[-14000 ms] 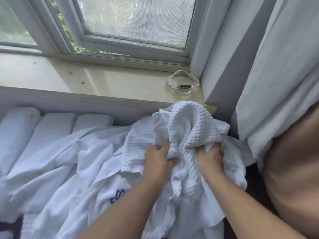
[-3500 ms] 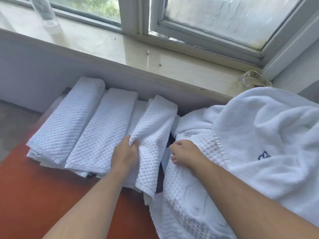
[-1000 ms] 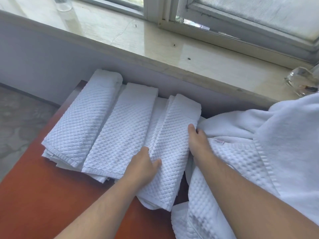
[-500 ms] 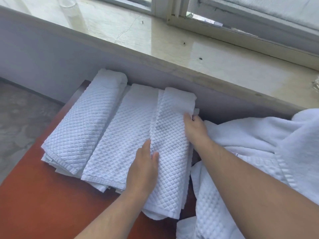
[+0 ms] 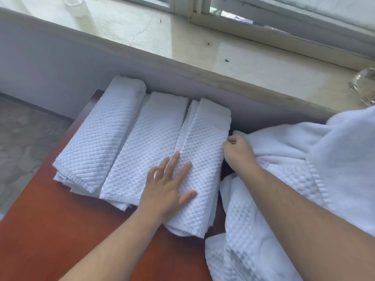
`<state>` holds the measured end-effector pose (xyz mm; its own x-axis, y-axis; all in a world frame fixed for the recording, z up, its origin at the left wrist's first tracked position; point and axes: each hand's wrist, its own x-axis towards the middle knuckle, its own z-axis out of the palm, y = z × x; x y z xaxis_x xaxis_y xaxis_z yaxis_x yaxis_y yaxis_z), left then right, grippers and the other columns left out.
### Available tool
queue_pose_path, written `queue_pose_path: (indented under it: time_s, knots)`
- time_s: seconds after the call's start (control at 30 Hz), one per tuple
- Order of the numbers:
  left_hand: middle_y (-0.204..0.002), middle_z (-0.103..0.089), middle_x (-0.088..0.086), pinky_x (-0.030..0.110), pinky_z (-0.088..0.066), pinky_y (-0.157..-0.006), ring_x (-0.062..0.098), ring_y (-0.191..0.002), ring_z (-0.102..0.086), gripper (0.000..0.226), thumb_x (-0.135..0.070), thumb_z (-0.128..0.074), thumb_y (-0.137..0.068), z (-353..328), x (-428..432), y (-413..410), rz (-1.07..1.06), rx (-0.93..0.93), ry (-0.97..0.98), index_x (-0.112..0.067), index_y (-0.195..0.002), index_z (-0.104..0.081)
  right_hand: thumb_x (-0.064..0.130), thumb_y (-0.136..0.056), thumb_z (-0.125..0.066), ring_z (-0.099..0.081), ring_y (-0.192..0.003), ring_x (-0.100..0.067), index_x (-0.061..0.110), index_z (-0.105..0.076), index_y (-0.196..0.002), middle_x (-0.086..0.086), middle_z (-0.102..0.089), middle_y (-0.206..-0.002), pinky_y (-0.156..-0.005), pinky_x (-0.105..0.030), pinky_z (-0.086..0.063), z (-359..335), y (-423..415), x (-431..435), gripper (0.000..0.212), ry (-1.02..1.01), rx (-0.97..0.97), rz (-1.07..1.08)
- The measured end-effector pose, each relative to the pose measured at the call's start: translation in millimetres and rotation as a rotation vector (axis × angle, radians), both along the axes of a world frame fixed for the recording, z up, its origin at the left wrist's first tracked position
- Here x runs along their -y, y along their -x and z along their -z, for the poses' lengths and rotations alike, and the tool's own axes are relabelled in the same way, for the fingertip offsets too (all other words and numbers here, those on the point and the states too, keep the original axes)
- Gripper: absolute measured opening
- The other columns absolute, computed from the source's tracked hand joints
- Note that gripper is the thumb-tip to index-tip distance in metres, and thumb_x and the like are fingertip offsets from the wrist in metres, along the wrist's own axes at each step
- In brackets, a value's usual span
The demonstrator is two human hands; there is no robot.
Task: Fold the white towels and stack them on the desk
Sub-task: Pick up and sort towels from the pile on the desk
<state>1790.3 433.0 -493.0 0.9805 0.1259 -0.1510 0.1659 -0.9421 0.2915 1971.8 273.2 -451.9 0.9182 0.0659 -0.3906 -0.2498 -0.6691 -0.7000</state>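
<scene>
Third folded towel on the desk, both my hands at it.

It lies as a long strip, the rightmost of three side by side, its far end close under the windowsill; near end hangs slightly rumpled toward me. My left hand rests flat on its near half, fingers straight and spread, thumb out to the right. My right hand is at the towel's right edge, fingers curled; whether they pinch the edge or the cloth beside it I cannot tell. Middle towel touches it on the left; left towel beyond that. Loose heap of white towels to the right, under my right forearm. Glass dish on the sill, far right.
</scene>
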Motion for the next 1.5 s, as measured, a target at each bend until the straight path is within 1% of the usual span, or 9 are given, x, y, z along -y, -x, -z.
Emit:
queue_pose_path:
  time_s: [0.1,0.23,0.33,0.43,0.53,0.7,1.1,1.3,1.5]
  knots:
    - [-0.165,0.024,-0.006,0.050,0.005,-0.122,0.023,-0.155,0.012,0.083,-0.083,-0.011,-0.087,-3.4,-4.3,-1.7,0.003,-0.151,-0.102,-0.045,-0.156,0.012,0.027,-0.096,-0.054,-0.053,-0.079,0.007,0.029,-0.059,-0.111,0.019,-0.059,-0.092,-0.053,-0.010,-0.035,-29.9,23.8,22.5,0.016,0.019,0.039,-0.064]
    - [-0.169,0.007,0.003,0.049,-0.002,-0.123,0.029,-0.154,0.004,0.071,-0.063,-0.030,-0.099,-42.1,28.5,-21.2,-0.059,-0.103,-0.132,-0.034,-0.160,-0.008,0.023,-0.095,-0.056,-0.057,-0.089,0.000,0.025,-0.064,-0.113,0.006,-0.065,-0.110,-0.066,-0.008,-0.037,-85.1,51.8,61.0,0.020,0.024,0.147,-0.174]
    - [-0.152,-0.036,-0.003,0.034,-0.031,-0.111,0.024,-0.139,-0.034,0.060,-0.058,-0.049,-0.096,-83.7,85.2,-33.8,-0.102,0.087,0.324,-0.036,-0.150,-0.038,0.025,-0.091,-0.060,-0.056,-0.104,-0.018,0.020,-0.068,-0.112,0.001,-0.063,-0.113,-0.082,-0.025,-0.046,-132.7,66.2,110.0,0.023,0.232,0.388,-0.218]
    - [-0.161,-0.021,-0.010,0.034,-0.029,-0.117,0.013,-0.148,-0.023,0.101,-0.075,-0.071,-0.071,-107.5,156.2,-31.4,0.135,-0.130,0.788,-0.057,-0.152,-0.013,0.023,-0.084,-0.060,-0.057,-0.096,-0.036,0.014,-0.074,-0.093,-0.007,-0.068,-0.099,-0.085,-0.043,-0.047,-164.0,89.6,181.8,0.019,0.536,0.768,-0.142]
    - [-0.166,0.003,-0.007,0.041,-0.023,-0.120,0.015,-0.154,-0.001,0.124,-0.075,-0.081,-0.055,-110.3,213.1,-31.6,0.314,-0.137,0.745,-0.071,-0.143,0.006,0.036,-0.078,-0.063,-0.056,-0.105,-0.040,0.020,-0.077,-0.094,-0.010,-0.066,-0.113,-0.092,-0.049,-0.042,-163.9,119.0,252.3,0.026,0.707,0.839,0.058]
    - [-0.156,-0.018,0.015,0.053,-0.034,-0.112,0.040,-0.142,-0.023,0.114,-0.072,-0.075,-0.053,-108.9,281.1,-56.9,0.253,-0.041,0.555,-0.060,-0.148,-0.014,0.063,-0.079,-0.048,-0.027,-0.140,-0.044,0.025,-0.053,-0.146,-0.024,-0.036,-0.155,-0.117,-0.056,-0.027,-120.1,131.2,333.6,0.077,0.579,0.578,0.081]
    - [-0.150,-0.032,0.009,0.052,-0.034,-0.115,0.036,-0.143,-0.030,0.095,-0.063,-0.079,-0.072,-110.1,303.7,-89.8,0.091,-0.189,0.336,-0.042,-0.151,-0.031,0.062,-0.094,-0.032,0.004,-0.153,-0.034,0.042,-0.020,-0.156,-0.011,-0.002,-0.167,-0.118,-0.065,-0.013,-71.6,82.6,344.0,0.066,0.506,0.498,-0.042]
    - [-0.147,-0.040,-0.016,0.034,-0.040,-0.103,0.006,-0.131,-0.041,0.068,-0.061,-0.071,-0.083,-117.6,273.1,-39.6,0.161,-0.020,0.388,-0.048,-0.143,-0.043,0.046,-0.089,-0.036,-0.035,-0.145,-0.038,0.019,-0.056,-0.144,-0.017,-0.046,-0.151,-0.113,-0.062,-0.027,-94.5,124.0,331.6,0.065,0.355,0.756,0.033]
    - [-0.103,-0.065,-0.016,0.033,-0.052,-0.077,-0.001,-0.086,-0.062,0.026,-0.059,-0.064,-0.083,-105.6,256.3,-77.5,-0.114,0.149,0.850,-0.048,-0.106,-0.057,0.023,-0.089,-0.044,-0.060,-0.120,-0.032,0.014,-0.074,-0.117,-0.009,-0.068,-0.124,-0.103,-0.060,-0.040,-63.4,112.2,303.9,0.042,0.259,1.106,0.247]
